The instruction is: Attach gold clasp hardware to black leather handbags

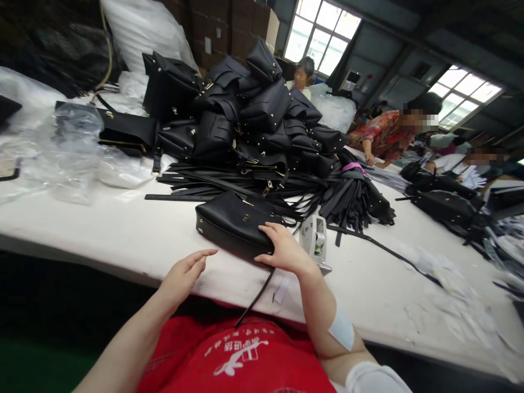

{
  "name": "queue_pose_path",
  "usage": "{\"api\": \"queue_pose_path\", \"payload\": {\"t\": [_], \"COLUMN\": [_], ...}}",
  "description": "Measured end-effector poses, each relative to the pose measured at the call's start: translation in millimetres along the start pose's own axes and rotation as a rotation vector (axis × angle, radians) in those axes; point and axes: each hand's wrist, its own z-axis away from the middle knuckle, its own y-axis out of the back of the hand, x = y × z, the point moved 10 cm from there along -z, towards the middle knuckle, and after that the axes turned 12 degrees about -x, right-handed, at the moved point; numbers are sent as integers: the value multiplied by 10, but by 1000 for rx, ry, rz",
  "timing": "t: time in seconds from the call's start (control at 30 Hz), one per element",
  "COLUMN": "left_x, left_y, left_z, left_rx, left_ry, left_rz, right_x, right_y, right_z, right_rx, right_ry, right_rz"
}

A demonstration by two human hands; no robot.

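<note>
A black handbag (231, 220) with small gold fittings lies flat near the front edge of the white table (102, 229). My right hand (283, 249) rests on the bag's near right corner, fingers curled over its edge. My left hand (185, 273) hovers open just left of the bag, fingers extended toward it, touching nothing. A thin black strap (256, 299) hangs from under the bag over the table edge toward my red apron.
A tall heap of black handbags (245, 109) and a bundle of black straps (352, 199) fill the table behind. A white tape dispenser (315, 240) stands right of my right hand. Clear plastic bags (73, 147) lie at left. Other people work at far right.
</note>
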Motion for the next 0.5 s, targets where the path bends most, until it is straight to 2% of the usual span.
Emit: {"api": "queue_pose_path", "payload": {"t": [0.1,0.2,0.27,0.33,0.4,0.5], "left_x": [102,90,186,382,500,389], "left_y": [-310,-727,-918,-1035,-1168,-1315], "left_z": [-91,-208,-280,-320,-333,-365], "left_rx": [-72,-195,-170,-59,-13,-104], "left_ry": [-56,-18,-56,-168,-248,-292], "left_rz": [-161,-369,-551,-696,-822,-977], "right_x": [293,459,527,569,595,590], "right_y": [-90,-240,-357,-458,-506,-513], "right_z": [148,152,111,55,22,28], "right_rx": [107,212,233,223,220,219], "right_ry": [-114,-176,-235,-278,-302,-313], "right_rz": [-69,-172,-221,-288,-363,-435]}}
